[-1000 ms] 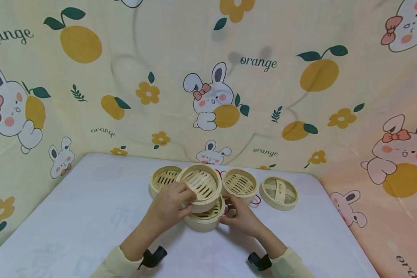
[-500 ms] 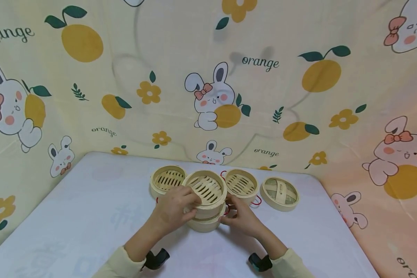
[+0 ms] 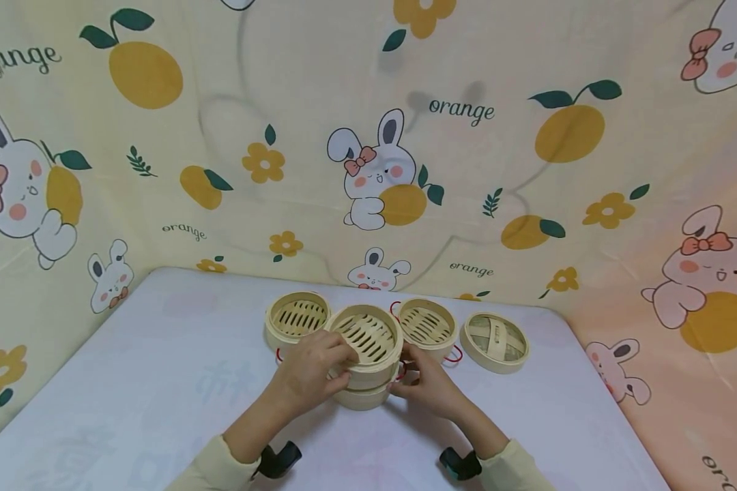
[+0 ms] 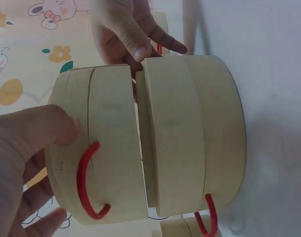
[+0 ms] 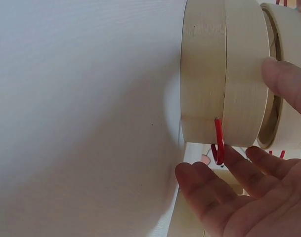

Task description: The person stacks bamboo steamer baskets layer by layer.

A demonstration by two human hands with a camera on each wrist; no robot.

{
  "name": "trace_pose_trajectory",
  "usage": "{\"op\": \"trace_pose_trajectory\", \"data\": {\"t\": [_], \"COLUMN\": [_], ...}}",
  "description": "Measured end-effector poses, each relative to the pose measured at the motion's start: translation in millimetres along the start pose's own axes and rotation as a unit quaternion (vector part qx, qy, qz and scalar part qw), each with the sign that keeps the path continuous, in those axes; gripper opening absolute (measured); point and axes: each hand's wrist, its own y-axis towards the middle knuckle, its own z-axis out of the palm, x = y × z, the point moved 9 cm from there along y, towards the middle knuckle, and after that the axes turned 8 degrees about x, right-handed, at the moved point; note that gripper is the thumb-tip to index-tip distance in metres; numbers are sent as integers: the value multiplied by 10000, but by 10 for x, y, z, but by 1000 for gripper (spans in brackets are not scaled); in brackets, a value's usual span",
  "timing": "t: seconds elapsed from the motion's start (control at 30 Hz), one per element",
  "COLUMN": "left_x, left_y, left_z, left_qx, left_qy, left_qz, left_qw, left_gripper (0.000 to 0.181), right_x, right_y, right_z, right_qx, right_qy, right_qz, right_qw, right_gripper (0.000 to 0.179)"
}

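Observation:
Two round bamboo steamer baskets stand one over the other before me. My left hand (image 3: 310,368) grips the near-left rim of the upper steamer basket (image 3: 373,377), thumb outside and fingers over the edge. A slightly uneven gap shows between it and the lower steamer basket (image 4: 190,123) in the left wrist view. The lower one stands on the table, a red loop (image 5: 219,143) on its side. My right hand (image 3: 426,382) holds its right side, the thumb near the top rim and the fingers spread behind. Both baskets have slatted floors.
Another steamer basket (image 3: 272,334) stands behind on the left, and one (image 3: 437,348) with red loops behind on the right. Farther right lies a woven steamer lid (image 3: 497,341) with a strap handle. A printed cloth (image 3: 295,88) hangs behind the white table (image 3: 160,382).
My left hand has brought the upper basket down and slightly right, over the lower one, covering its slatted floor. The right hand has stayed nearly still at the lower basket.

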Motion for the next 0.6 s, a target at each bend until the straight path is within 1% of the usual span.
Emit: {"op": "trace_pose_trajectory", "data": {"t": [0.33,0.6], "left_x": [-15,-35], "left_y": [-14,-19], "left_z": [34,17], "left_qx": [-82,-106], "left_qy": [123,154], "left_qz": [91,119], "left_qw": [9998,9998], "left_gripper": [22,21], "right_x": [-18,8], "right_y": [-4,-8], "right_z": [-9,-17], "right_qx": [-47,-38], "right_qy": [21,64], "right_qz": [-40,-127], "right_qw": [10000,9999], "right_gripper": [65,65]}}
